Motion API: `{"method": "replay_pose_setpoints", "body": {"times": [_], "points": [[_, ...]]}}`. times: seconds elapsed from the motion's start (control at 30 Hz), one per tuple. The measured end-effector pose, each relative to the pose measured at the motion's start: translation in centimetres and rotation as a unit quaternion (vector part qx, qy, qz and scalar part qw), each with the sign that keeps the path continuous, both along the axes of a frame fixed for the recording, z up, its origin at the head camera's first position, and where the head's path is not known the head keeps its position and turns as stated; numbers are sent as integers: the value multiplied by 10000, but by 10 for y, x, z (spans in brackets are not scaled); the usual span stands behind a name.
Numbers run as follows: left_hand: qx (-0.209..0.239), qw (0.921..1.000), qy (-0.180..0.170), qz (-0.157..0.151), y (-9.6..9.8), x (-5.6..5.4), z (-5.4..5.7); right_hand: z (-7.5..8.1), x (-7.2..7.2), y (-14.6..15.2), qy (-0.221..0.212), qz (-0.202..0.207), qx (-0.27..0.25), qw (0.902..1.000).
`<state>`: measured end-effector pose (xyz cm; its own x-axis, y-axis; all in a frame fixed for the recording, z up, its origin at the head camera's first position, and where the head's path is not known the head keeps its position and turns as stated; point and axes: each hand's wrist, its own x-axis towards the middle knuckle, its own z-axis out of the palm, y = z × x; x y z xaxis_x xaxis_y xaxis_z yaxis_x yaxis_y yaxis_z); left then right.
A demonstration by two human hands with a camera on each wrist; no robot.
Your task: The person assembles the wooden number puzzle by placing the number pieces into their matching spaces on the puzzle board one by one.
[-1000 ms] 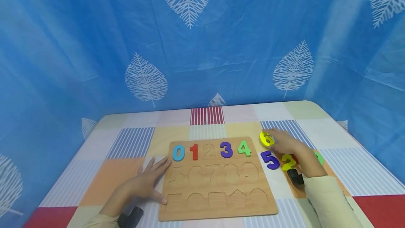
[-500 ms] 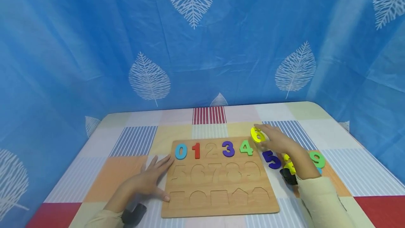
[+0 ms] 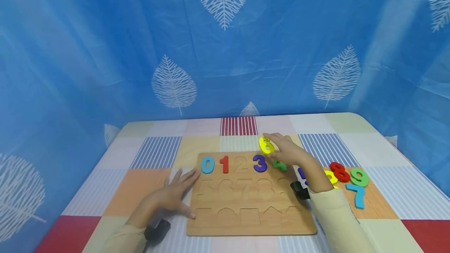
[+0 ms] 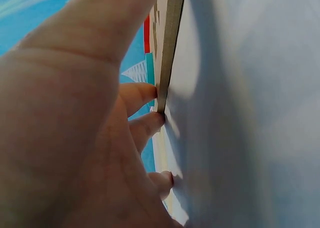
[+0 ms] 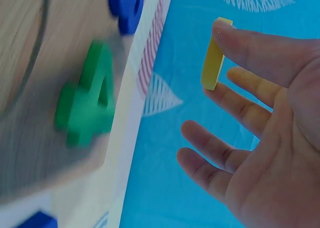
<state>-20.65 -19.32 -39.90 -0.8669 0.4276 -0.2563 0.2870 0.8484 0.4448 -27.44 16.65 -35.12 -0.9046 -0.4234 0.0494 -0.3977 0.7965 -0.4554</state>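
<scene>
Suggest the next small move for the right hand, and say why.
Probably bring the yellow 6 over the 6-shaped recess in the wooden board: the right hand pinches it clear of the board, and that recess is unfilled.

The board [image 3: 218, 231] bore blue 0 [image 3: 204, 165], red 1 [image 3: 225, 164], purple 3 [image 3: 261, 164] and green 4 [image 3: 280, 164]; its recesses [image 3: 241, 164] outlined 2, 5, 6, 7 and 8. Fingers [image 5: 242, 107] held yellow 6 [image 3: 262, 146]. Red 8 [image 3: 339, 172], green 9 [image 3: 365, 178] and blue 7 [image 3: 359, 196] lay on the worktop [image 3: 313, 122].
</scene>
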Motion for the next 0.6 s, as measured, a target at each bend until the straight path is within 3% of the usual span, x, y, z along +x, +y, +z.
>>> {"method": "replay_pose_setpoints", "body": {"times": [0.37,0.6], "points": [[-39,10000,9,25,-1,-2,-1,3,-3,-32,-161,280,-211,9993],[-56,9999,42,-98,-2,-3,0,3,0,-43,-157,323,6,9994]]}}
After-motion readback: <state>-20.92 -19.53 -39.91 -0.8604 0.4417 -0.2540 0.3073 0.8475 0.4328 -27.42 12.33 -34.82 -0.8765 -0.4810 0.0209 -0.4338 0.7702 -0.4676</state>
